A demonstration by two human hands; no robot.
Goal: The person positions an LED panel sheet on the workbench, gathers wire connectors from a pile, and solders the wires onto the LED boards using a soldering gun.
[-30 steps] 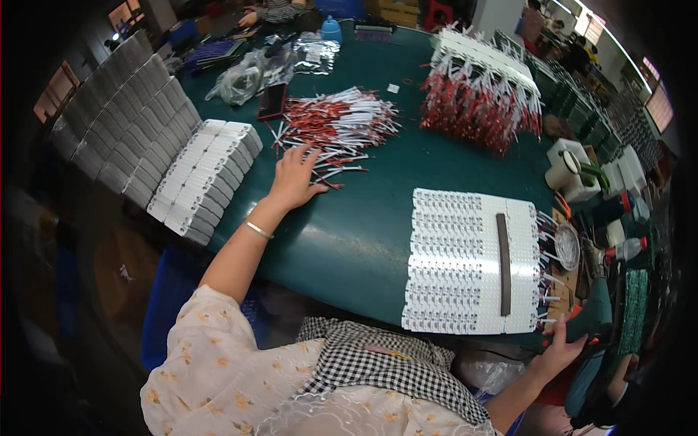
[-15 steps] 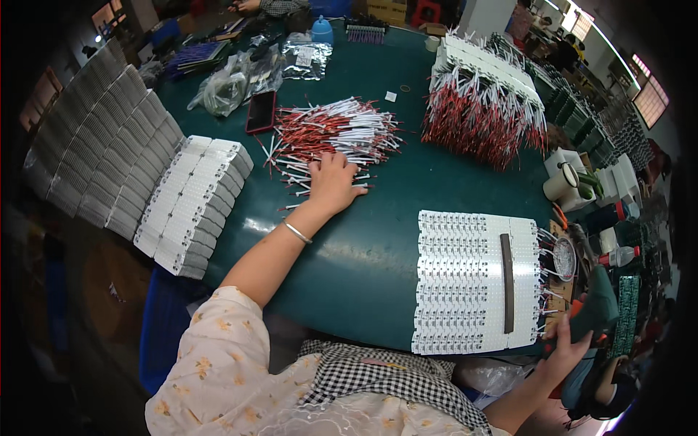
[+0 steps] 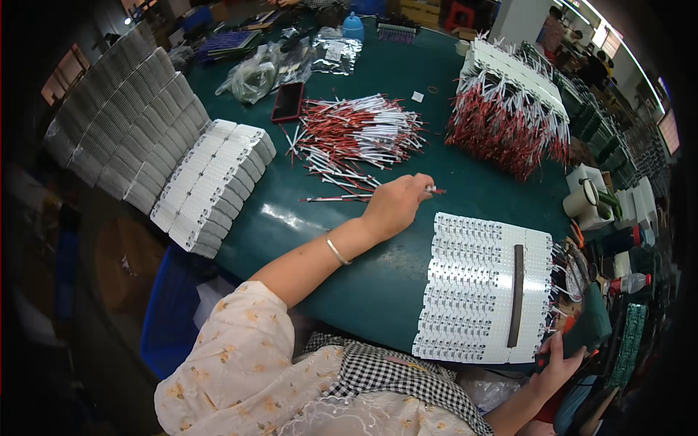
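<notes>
My left hand (image 3: 398,206) is closed in a pinch on a short red-and-white wire (image 3: 435,190), whose ends poke out past the fingertips. Just beyond it lies a loose pile of red and white wires (image 3: 360,131). At the lower right, my right hand (image 3: 558,367) wraps round a green soldering gun (image 3: 590,320), its tip hard to make out. Left of the gun is a block of white circuit boards (image 3: 465,291) lying in rows, with a dark bar (image 3: 516,294) across them. Several wires stick out from the boards' right edge.
White boards (image 3: 211,178) and tall grey stacks (image 3: 134,120) stand at the left. A bundle of wired boards (image 3: 520,73) sits far right. A phone (image 3: 288,102), plastic bags (image 3: 254,76) and a blue bottle (image 3: 352,27) lie toward the back. A cup (image 3: 582,198) stands right.
My left hand has left the wire pile and moved right, toward the boards, with a wire pinched in it. The right hand stays by the boards with the soldering gun. The view has shifted slightly.
</notes>
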